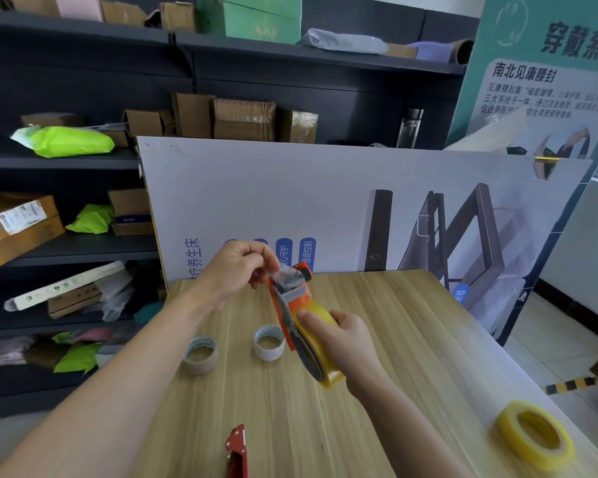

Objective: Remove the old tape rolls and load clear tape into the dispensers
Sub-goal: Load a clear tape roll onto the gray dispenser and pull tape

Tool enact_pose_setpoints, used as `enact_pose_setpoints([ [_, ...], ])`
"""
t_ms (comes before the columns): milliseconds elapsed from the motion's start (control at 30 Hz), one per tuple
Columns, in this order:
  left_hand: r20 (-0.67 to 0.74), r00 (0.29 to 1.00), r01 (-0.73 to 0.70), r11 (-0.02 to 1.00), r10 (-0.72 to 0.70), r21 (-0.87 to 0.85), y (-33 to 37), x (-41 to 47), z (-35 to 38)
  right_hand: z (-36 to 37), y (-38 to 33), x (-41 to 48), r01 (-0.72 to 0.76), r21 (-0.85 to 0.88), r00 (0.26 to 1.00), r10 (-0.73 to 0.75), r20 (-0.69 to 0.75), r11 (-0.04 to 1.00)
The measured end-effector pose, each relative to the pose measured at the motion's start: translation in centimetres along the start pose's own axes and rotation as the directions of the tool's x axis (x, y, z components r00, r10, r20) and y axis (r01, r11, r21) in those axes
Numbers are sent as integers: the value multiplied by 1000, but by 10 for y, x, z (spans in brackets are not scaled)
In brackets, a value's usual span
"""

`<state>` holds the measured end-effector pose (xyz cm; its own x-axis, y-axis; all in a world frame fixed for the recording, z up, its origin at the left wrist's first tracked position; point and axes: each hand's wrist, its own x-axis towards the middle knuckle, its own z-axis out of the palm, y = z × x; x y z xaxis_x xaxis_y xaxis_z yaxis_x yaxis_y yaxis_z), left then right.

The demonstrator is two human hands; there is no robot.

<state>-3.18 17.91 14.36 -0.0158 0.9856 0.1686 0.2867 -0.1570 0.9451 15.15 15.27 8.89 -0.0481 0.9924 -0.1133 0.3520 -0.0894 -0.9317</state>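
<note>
Orange dispenser (290,298) hangs tilted above the middle of the wooden surface (404,315), held between both hands. My right hand (347,343) has its grip curled round the yellowish clear roll (328,370) mounted on it, thumb on the near face; the fingers behind the roll are hidden. My left hand (237,267) pinches a crumpled film of tape (285,273) at the dispenser's top end. I cannot make out whether that film is threaded through the cutter, since the fingertips cover it.

Two nearly spent rolls stand on the surface just beneath: a grey-brown one (200,355) and a white one (269,341). A red dispenser (237,450) is cut off by the lower edge, so only its tip shows. A yellow-tinted roll (534,434) lies blurred near the right corner. A printed board (325,201) leans behind the surface, hiding part of the dark shelves (66,163).
</note>
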Motion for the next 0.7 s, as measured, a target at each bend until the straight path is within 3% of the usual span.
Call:
enact_pose_setpoints([
  [133, 48, 999, 6, 1000, -5, -5, 2, 0, -4, 0, -1, 1, 8, -23, 1000, -8, -14, 1000],
  [267, 5, 999, -50, 984, 50, 173, 2, 4, -2, 2, -3, 3, 22, -54, 999, -24, -30, 998],
  [700, -23, 997, -55, 911, 70, 409, 16, 1, -4, 1, -6, 1, 133, -94, 990, -137, -42, 987],
])
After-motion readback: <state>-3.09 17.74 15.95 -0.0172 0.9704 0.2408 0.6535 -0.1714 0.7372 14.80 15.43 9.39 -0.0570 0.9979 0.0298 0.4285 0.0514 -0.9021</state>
